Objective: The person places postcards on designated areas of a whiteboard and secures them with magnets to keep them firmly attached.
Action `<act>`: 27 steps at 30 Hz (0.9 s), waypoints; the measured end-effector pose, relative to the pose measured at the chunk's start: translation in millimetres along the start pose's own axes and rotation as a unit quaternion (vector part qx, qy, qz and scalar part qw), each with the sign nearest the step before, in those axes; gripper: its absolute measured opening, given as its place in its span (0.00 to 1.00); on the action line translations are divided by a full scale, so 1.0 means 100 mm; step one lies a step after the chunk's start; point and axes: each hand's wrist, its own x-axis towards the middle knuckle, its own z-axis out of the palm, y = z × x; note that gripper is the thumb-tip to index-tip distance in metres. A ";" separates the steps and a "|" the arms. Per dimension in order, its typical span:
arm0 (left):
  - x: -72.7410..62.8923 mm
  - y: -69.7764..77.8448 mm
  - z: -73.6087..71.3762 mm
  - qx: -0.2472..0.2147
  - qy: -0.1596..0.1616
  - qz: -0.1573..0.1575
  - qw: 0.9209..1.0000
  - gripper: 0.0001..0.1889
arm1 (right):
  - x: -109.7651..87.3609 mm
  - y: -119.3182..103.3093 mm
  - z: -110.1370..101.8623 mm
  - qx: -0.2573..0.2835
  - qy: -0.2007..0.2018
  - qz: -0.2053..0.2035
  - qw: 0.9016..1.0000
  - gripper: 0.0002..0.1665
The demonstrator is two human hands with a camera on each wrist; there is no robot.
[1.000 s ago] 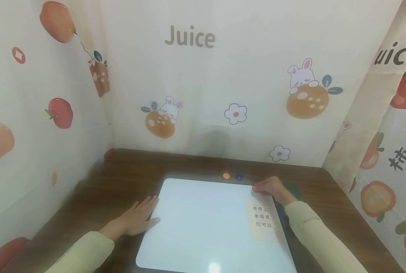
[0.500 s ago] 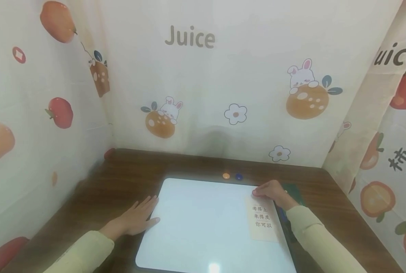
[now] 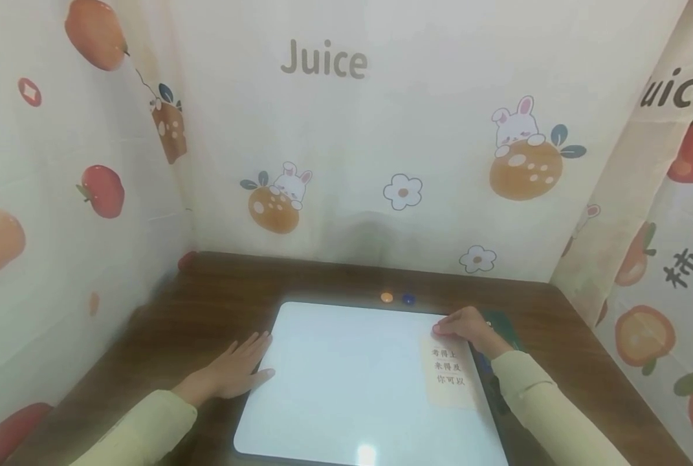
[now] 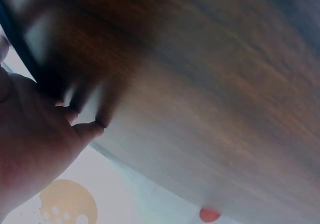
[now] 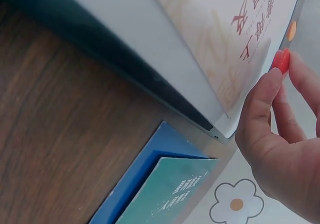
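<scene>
A white board (image 3: pixel 334 375) lies on the brown wooden table, with a cream card (image 3: pixel 448 395) printed with several lines of characters near its right edge. At the card's top end, my right hand (image 3: pixel 468 327) pinches a small round red magnet (image 5: pixel 281 60) between thumb and fingers. Spread at the board's left edge is my left hand (image 3: pixel 232 372), its thumb reaching over the rim and its fingers extended. The left wrist view shows those fingertips (image 4: pixel 92 129) close to the wood beside the board's dark edge.
Beyond the board's far edge sit an orange magnet (image 3: pixel 386 298) and a blue magnet (image 3: pixel 408 299). A green booklet (image 5: pixel 170 189) on top of a blue booklet (image 5: pixel 175 140) lies right of the board, partly behind my right arm. Fruit-printed cloth (image 3: pixel 346 142) surrounds the table.
My right hand has shifted slightly nearer to me, down toward the card's top, showing more of the green booklet. The left hand has stayed put. The head view has tilted a little.
</scene>
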 end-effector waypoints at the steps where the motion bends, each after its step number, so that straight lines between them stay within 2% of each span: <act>1: 0.00 0.00 0.00 0.001 0.001 0.000 1.000 0.38 | 0.00 0.00 0.00 -0.005 0.001 0.001 1.000 0.22; 4: 0.00 0.00 0.00 0.001 0.002 0.000 1.000 0.38 | 0.02 0.00 0.00 -0.020 0.004 0.004 1.000 0.22; 12: 0.05 -0.10 0.11 0.019 0.013 0.001 1.000 0.40 | 0.02 -0.01 0.02 -0.041 0.010 0.002 0.999 0.20; 18: 0.02 -0.02 0.03 0.003 0.006 0.010 1.000 0.39 | 0.02 -0.01 0.03 -0.054 0.020 -0.005 0.998 0.20; 22: 0.00 0.04 -0.03 0.000 0.002 0.001 1.000 0.38 | 0.02 -0.02 0.03 -0.066 0.020 -0.013 0.998 0.19; 27: -0.02 0.04 -0.02 0.004 0.002 -0.003 1.000 0.38 | 0.01 -0.05 0.03 -0.076 0.018 -0.026 0.997 0.17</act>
